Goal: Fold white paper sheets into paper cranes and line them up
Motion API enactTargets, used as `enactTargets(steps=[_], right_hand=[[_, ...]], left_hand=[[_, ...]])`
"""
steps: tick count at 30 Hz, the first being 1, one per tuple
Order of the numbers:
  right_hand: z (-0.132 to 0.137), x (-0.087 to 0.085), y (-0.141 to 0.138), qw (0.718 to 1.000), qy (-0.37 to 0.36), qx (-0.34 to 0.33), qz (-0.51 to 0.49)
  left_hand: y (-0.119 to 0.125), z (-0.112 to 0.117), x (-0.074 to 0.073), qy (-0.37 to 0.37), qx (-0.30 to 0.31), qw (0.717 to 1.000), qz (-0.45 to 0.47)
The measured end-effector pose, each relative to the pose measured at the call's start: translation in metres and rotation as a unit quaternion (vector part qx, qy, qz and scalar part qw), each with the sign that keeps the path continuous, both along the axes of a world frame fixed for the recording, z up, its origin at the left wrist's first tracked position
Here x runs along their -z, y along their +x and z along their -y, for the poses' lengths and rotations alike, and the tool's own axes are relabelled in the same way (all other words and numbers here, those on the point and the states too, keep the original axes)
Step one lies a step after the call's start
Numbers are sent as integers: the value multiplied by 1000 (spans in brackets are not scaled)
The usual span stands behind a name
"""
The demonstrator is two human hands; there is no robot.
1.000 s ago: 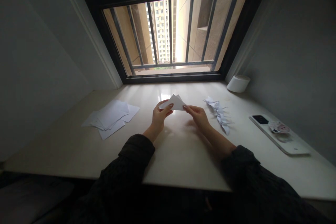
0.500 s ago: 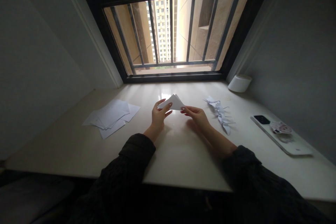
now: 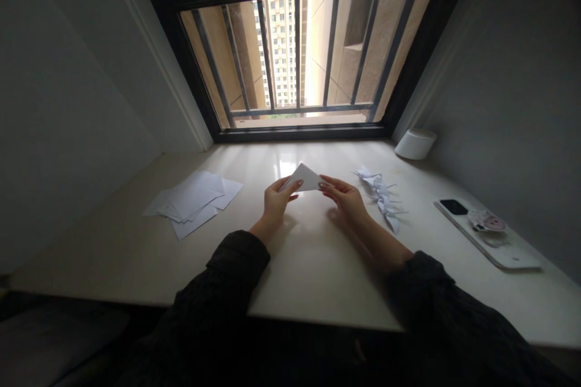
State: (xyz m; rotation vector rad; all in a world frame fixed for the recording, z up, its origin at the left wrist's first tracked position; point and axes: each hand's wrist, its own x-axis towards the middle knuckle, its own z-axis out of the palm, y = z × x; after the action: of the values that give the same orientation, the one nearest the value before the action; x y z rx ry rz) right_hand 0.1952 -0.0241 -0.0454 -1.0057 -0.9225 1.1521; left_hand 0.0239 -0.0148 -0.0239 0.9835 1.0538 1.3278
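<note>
A white paper folded into a triangle (image 3: 306, 177) is held up just above the pale tabletop (image 3: 308, 254), in front of the window. My left hand (image 3: 276, 201) pinches its left corner with thumb and fingers. My right hand (image 3: 345, 199) pinches its right corner. Both arms wear dark sleeves and reach forward from the near edge.
A loose pile of white paper sheets (image 3: 193, 201) lies at the left. Several folded white paper figures (image 3: 380, 196) lie right of my hands. A white phone (image 3: 485, 227) with a sticker lies at the far right. A white round object (image 3: 414, 144) stands by the barred window (image 3: 299, 60).
The two hands have drawn slightly closer together on the folded paper, and the triangle now looks flatter and tidier. Nothing else on the table has moved.
</note>
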Motion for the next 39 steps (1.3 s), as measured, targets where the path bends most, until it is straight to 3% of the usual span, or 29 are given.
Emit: enactTargets(steps=[11, 16, 20, 26, 31, 39], right_hand=[[5, -4, -4, 998, 18, 28, 49], [7, -8, -1, 995, 27, 46, 84], [8, -8, -2, 996, 27, 20, 86], [9, -7, -6, 997, 30, 1, 73], [9, -8, -7, 996, 33, -1, 83], [10, -10, -9, 996, 37, 5, 83]], left_hand=[[-1, 0, 3, -10, -8, 1000, -14], [-7, -5, -5, -7, 53, 997, -61], [-9, -4, -11, 29, 73, 994, -76], [-9, -6, -2, 77, 40, 984, -153], [-8, -7, 4, 72, 18, 986, -151], [-4, -3, 2, 82, -12, 985, -152]])
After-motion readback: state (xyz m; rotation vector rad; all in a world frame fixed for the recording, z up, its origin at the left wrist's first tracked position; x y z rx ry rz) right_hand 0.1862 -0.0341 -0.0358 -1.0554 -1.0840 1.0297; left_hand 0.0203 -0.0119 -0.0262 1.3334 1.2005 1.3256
